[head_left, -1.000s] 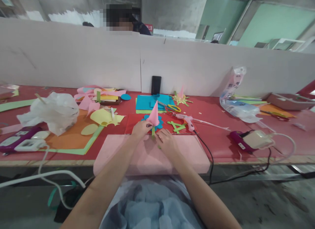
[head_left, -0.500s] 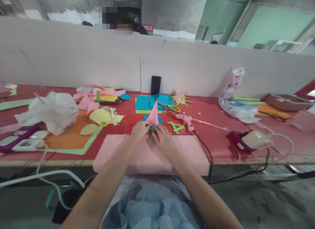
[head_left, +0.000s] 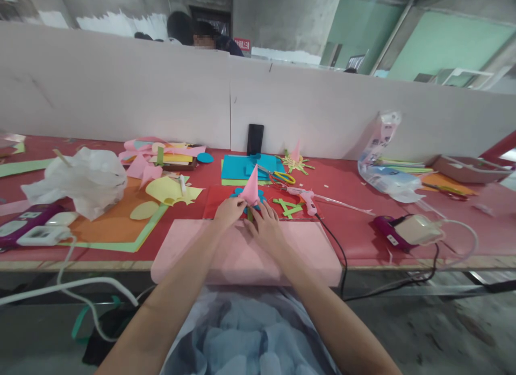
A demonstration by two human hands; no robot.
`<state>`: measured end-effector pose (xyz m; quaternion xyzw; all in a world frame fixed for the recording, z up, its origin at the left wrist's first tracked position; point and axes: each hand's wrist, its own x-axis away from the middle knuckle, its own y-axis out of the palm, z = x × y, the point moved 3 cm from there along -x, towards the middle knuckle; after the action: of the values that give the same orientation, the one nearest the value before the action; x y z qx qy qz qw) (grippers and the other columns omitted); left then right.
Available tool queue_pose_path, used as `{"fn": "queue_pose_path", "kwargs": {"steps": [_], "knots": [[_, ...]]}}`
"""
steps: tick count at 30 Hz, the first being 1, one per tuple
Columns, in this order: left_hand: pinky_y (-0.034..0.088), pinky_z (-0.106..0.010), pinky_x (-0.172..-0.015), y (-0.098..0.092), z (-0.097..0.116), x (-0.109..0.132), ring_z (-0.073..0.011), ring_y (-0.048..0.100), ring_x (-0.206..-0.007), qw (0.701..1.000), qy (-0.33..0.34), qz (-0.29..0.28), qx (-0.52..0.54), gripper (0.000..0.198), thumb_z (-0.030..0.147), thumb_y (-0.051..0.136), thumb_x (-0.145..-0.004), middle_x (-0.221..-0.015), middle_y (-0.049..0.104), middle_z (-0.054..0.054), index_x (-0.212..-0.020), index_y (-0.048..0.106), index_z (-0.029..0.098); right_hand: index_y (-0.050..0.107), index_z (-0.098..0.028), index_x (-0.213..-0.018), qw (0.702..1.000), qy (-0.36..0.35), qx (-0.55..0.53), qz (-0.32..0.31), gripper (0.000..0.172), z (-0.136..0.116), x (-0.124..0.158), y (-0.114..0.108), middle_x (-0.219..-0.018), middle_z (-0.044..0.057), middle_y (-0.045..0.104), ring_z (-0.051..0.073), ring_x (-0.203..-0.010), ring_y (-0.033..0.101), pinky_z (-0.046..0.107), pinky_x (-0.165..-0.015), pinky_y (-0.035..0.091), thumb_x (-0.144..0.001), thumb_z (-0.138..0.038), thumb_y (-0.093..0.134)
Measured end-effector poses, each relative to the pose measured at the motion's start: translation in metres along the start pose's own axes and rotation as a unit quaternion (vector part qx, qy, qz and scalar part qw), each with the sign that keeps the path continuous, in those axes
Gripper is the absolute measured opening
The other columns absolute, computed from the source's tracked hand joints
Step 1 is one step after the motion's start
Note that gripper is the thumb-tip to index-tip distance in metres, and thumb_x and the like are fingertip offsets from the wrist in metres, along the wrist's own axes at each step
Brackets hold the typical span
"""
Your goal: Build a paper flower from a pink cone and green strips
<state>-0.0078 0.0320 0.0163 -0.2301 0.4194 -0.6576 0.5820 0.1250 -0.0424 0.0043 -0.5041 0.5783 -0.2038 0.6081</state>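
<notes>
A pink paper cone [head_left: 250, 188] stands point up on a blue paper flower [head_left: 237, 192], with a green strip [head_left: 250, 213] at its near side. My left hand [head_left: 229, 211] is closed at the cone's lower left edge, thumb and fingertips pinching there; the exact bit between them is too small to make out. My right hand [head_left: 266, 224] lies from the right with its fingers stretched out, fingertips touching the flower's near right part. Beneath is a red sheet [head_left: 213, 200]. Green paper strips [head_left: 289, 207] lie to the right, near a pink glue gun [head_left: 305, 197].
Yellow-handled scissors [head_left: 284, 177] rest by blue paper sheets [head_left: 236, 168]. A finished-looking cone on a yellow-green star [head_left: 296, 160] stands behind. A pink block [head_left: 250, 256] lies along the front edge. A phone [head_left: 255, 139] leans on the partition. Power strips [head_left: 393, 232] and cables lie at both sides.
My right hand's fingers have shifted slightly up against the flower, covering more of the green strip. My left hand stays at the cone's base.
</notes>
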Motion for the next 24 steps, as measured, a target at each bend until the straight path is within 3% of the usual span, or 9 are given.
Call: {"fn": "queue_pose_path", "kwargs": {"steps": [6,19,24], "knots": [[0.044,-0.023,-0.079,0.0010,-0.0054,-0.0029,-0.0183,0.062,-0.094,0.998,-0.011,0.039,0.057,0.029,0.029,0.044,-0.086,-0.102,0.069,-0.007,-0.101,0.067,0.020,0.046,-0.021,-0.132,1.000,-0.008,0.006,-0.002,0.048,-0.0017,0.0006,-0.0011,-0.140,0.012,0.039,0.026,-0.132,0.028,0.047,-0.105,0.026,-0.091,-0.043,0.038],[0.045,-0.024,-0.071,-0.0013,-0.0001,-0.0009,-0.0183,0.064,-0.082,0.997,0.012,0.034,0.067,0.022,0.028,0.051,-0.082,-0.089,0.071,-0.007,-0.088,0.069,0.018,0.047,-0.018,-0.130,0.999,0.025,-0.011,0.016,0.046,0.0008,0.0011,-0.0030,-0.139,0.012,0.041,0.026,-0.132,0.029,0.045,-0.105,0.028,-0.092,-0.040,0.035],[0.045,-0.022,-0.073,-0.0048,-0.0027,-0.0002,-0.0157,0.063,-0.083,0.993,0.008,0.071,0.090,0.021,0.029,0.049,-0.083,-0.090,0.070,-0.004,-0.092,0.067,0.021,0.046,-0.021,-0.131,1.000,0.023,-0.012,0.014,0.045,0.0002,0.0015,-0.0034,-0.140,0.012,0.039,0.026,-0.132,0.029,0.045,-0.104,0.029,-0.092,-0.040,0.035]]}}
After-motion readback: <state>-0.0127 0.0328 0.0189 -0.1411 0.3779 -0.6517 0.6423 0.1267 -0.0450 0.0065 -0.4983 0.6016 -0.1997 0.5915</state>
